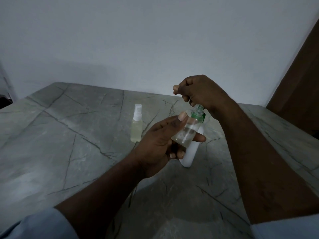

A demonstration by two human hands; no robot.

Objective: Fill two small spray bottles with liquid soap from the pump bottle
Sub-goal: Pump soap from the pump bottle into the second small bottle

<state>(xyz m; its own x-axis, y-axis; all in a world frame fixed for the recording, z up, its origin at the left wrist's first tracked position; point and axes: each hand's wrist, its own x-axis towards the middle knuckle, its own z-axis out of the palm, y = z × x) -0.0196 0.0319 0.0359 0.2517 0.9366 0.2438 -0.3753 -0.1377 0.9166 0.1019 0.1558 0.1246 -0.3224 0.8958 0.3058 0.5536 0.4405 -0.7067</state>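
My left hand held a small spray bottle up off the tabletop, fingers and thumb wrapped round its clear body. It leaned to the right, its threaded neck bare, with a little pale liquid pooled in the bottom and a thin tube showing inside. My right hand hung just above that neck, fingers curled in tight; a small pale piece showed under them, but I could not tell whether they gripped it. The pump bottle stood on the tabletop right behind my left hand, its white body below my fingers and its green collar beside the small bottle's shoulder, the top hidden. Well to the left stood the second spray bottle, upright and capped in white, filled with yellowish liquid. A plain wall rose at the far edge, and pale blue sleeves sat at the near corners
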